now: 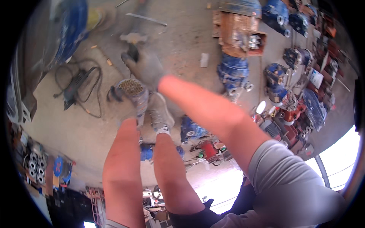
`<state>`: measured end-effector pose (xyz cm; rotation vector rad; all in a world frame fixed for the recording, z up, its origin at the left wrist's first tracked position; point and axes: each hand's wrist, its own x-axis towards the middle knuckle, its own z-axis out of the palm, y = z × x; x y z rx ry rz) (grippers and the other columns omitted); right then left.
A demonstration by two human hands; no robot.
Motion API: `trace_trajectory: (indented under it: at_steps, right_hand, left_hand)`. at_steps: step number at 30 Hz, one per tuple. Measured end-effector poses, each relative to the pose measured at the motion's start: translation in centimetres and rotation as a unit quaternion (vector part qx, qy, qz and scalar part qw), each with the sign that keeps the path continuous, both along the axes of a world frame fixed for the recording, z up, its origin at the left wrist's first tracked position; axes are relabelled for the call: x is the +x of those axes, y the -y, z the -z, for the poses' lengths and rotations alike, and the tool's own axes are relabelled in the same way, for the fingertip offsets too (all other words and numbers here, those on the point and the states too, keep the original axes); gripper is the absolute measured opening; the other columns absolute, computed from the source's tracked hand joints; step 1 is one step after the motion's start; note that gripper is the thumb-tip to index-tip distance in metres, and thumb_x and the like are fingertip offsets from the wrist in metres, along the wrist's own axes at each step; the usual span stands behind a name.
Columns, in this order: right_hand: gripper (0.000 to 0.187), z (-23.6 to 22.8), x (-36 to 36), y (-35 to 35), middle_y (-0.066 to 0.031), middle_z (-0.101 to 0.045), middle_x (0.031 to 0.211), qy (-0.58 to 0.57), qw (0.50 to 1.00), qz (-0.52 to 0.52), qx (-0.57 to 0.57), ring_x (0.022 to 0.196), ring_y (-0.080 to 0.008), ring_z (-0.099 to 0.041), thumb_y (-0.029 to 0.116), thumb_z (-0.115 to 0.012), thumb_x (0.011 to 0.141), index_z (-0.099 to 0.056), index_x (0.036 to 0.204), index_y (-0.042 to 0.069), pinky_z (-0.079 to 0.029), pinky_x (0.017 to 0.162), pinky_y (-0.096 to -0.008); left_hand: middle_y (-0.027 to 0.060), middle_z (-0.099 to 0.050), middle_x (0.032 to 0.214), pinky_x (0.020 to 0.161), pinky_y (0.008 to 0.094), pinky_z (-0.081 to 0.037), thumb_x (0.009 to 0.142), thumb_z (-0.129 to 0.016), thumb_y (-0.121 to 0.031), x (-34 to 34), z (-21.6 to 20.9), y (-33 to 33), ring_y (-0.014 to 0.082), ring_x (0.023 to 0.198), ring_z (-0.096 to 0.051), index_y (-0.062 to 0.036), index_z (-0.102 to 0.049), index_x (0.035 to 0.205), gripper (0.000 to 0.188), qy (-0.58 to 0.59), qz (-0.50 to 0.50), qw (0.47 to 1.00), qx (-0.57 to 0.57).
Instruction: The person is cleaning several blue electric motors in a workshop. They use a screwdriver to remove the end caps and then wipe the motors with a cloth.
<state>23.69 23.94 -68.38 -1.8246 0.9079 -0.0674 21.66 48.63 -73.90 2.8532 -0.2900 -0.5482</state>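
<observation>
My right hand (146, 68), in a grey glove with dark fingers, is closed around what looks like a hammer (133, 37); motion blurs the tool, and its exact grip is unclear. Just below stands an upright grey cylinder with a honeycomb-like end face (131, 87). My left hand (125, 106), gloved too, is beside this cylinder on its left, with dark fingers spread apart. Close to the cylinder's right side is my grey shoe (160, 110).
A corded black power tool (76, 85) lies on the floor at left, its cable looped around it. A long metal wrench (146, 19) lies farther off. Blue motor-like machines (234, 72) and red parts (291, 114) crowd the right. Stacked metal rings (36, 167) are at lower left.
</observation>
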Motion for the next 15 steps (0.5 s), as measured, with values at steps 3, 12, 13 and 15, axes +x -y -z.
trace_trajectory:
  at_steps: [3,12,13,15]
  right_hand:
    - [0.026,-9.9,-8.1,0.9,-0.0189,-0.074,0.094,-0.017,0.971,0.170,0.170,0.086,-0.0333,-0.071,0.024,-0.071,0.105,-0.070,0.107,-0.001,-0.056,0.082,-0.0426]
    - [0.019,-39.8,-34.1,1.4,-0.0113,-0.074,0.102,-0.089,0.861,0.433,0.250,0.090,-0.0178,-0.070,0.003,-0.061,0.107,-0.072,0.122,0.000,-0.057,0.076,-0.0309]
    - [0.019,-40.4,-35.9,1.7,-0.0106,-0.075,0.106,-0.114,0.862,0.429,0.246,0.093,-0.0153,-0.071,0.003,-0.061,0.108,-0.072,0.123,-0.001,-0.058,0.078,-0.0296]
    - [0.017,-40.2,-37.4,2.3,-0.0113,-0.074,0.112,-0.117,0.854,0.473,0.182,0.096,-0.0150,-0.070,0.004,-0.062,0.107,-0.072,0.120,-0.003,-0.059,0.082,-0.0314]
  left_hand:
    - [0.0281,-0.058,0.153,0.118,0.0523,-0.046,0.110,-0.054,-0.042,0.1,-0.1,-1.1,0.0454,0.141,-0.055,-0.0023,-0.057,0.154,0.059,-0.014,-0.003,1.000,0.017]
    - [0.0311,-0.050,0.161,0.124,0.0505,-0.041,0.106,-0.065,-0.041,1.3,-4.8,6.6,0.0486,0.147,-0.050,0.0077,-0.045,0.159,0.075,-0.084,0.074,0.989,0.094]
    - [0.0306,-0.050,0.161,0.125,0.0527,-0.039,0.103,-0.069,-0.041,-1.1,-7.6,12.5,0.0490,0.148,-0.049,0.0065,-0.044,0.160,0.078,-0.084,0.132,0.988,-0.007]
    - [0.0296,-0.051,0.160,0.127,0.0580,-0.036,0.099,-0.076,-0.043,-6.6,-14.3,27.3,0.0492,0.148,-0.048,0.0022,-0.044,0.161,0.083,-0.057,0.279,0.949,-0.137]
